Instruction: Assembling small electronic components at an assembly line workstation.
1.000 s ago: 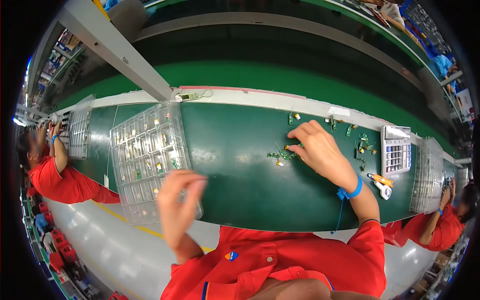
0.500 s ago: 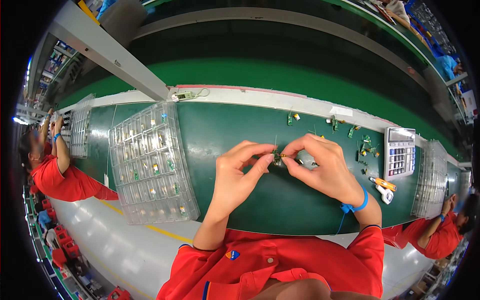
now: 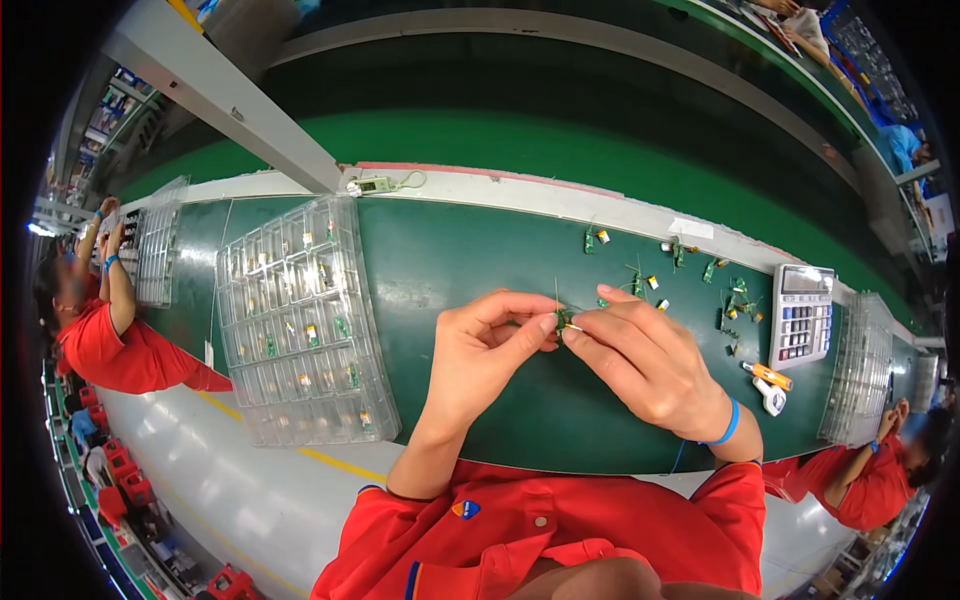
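Observation:
Over the middle of the green bench, my left hand point(image 3: 483, 355) pinches a small green circuit board point(image 3: 562, 318) between thumb and fingers. A thin wire sticks up from that board. My right hand point(image 3: 650, 355) is closed at the board's right side, thumb and index fingertip pressed together there. A tiny pale piece shows at those fingertips; I cannot tell what it is. Beyond my right knuckles lie a loose board point(image 3: 637, 283) and small yellow-and-white parts point(image 3: 653, 282), partly covered by the hand.
Left of my hands stands a clear compartment tray point(image 3: 300, 330) with boards in some cells. On the right lie several boards point(image 3: 735, 305), a calculator point(image 3: 803, 315), an orange-handled tool point(image 3: 768, 376) and a white tool point(image 3: 772, 398). More clear trays point(image 3: 858, 370) and co-workers flank the bench.
My right hand has rolled over, its back now facing up and its fingers folded closer to the board. The left hand keeps its pinch, almost in place. The view has shifted slightly.

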`<control>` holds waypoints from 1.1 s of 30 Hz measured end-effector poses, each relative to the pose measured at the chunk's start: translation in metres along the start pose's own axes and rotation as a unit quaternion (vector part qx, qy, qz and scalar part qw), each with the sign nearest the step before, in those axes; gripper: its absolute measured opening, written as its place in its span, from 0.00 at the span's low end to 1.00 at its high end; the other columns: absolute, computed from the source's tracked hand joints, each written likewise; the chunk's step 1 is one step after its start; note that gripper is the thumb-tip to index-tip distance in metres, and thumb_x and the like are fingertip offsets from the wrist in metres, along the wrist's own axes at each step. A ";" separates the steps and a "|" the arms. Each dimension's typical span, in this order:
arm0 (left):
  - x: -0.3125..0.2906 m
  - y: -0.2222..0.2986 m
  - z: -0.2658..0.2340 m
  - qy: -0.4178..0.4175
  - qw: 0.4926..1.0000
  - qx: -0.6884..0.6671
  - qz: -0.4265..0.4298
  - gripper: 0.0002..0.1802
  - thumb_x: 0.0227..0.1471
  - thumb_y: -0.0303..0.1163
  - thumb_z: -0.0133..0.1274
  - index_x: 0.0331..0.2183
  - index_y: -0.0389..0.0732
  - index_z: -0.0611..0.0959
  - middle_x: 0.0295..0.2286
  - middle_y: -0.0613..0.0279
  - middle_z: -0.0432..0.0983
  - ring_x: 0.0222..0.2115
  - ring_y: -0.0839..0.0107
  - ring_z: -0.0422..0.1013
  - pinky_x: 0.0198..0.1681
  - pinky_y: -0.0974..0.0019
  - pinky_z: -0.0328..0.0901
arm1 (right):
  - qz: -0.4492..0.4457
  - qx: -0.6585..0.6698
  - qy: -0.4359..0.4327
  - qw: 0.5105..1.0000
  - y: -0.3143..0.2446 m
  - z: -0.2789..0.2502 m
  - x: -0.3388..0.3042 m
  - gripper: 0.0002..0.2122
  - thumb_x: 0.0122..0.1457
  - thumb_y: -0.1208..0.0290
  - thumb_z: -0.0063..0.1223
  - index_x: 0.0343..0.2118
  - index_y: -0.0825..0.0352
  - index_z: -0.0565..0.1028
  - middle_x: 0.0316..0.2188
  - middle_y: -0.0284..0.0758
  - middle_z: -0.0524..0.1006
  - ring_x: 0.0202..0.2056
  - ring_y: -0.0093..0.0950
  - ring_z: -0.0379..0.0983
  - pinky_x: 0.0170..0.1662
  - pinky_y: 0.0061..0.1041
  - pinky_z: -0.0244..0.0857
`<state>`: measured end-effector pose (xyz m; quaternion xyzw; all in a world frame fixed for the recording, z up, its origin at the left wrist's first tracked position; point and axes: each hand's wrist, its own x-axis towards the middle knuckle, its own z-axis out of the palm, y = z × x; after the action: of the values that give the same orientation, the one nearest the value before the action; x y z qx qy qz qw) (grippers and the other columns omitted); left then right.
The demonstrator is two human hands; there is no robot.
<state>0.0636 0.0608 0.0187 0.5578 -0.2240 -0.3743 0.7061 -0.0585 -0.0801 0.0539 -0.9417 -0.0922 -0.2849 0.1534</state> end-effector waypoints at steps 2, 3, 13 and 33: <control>0.001 0.000 0.002 -0.003 1.000 -0.014 -0.001 0.06 0.51 0.17 0.53 0.35 0.29 0.80 0.28 0.57 0.78 0.28 0.71 0.76 0.35 0.70 0.73 | -0.008 -0.012 -0.002 1.000 0.001 0.000 0.000 0.11 0.42 0.81 0.58 0.32 0.73 0.77 0.32 0.40 0.76 0.33 0.33 0.74 0.45 0.38 0.74; 0.001 0.001 0.002 -0.002 1.000 -0.015 -0.001 0.06 0.51 0.17 0.53 0.35 0.29 0.80 0.28 0.57 0.78 0.28 0.71 0.76 0.35 0.70 0.73 | -0.015 -0.009 -0.002 1.000 0.003 -0.001 0.001 0.11 0.42 0.82 0.58 0.32 0.75 0.76 0.32 0.40 0.75 0.32 0.32 0.73 0.43 0.37 0.74; 0.001 0.005 0.001 -0.005 0.999 -0.023 -0.036 0.04 0.50 0.17 0.54 0.32 0.29 0.78 0.28 0.56 0.78 0.28 0.70 0.76 0.34 0.68 0.74 | 0.004 0.005 -0.004 1.000 0.002 -0.005 0.002 0.10 0.42 0.80 0.58 0.31 0.72 0.77 0.31 0.39 0.77 0.32 0.31 0.74 0.45 0.39 0.73; -0.002 0.001 0.010 0.027 0.997 -0.050 0.043 0.06 0.51 0.17 0.54 0.34 0.28 0.79 0.30 0.52 0.77 0.31 0.67 0.76 0.36 0.66 0.75 | 0.275 0.206 0.083 0.935 -0.002 0.006 -0.001 0.05 0.47 0.77 0.64 0.26 0.68 0.77 0.25 0.34 0.77 0.26 0.27 0.70 0.30 0.24 0.63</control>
<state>0.0552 0.0558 0.0231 0.5218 -0.2094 -0.3389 0.7543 -0.0571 -0.0768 0.0491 -0.8511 0.1267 -0.2830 0.4236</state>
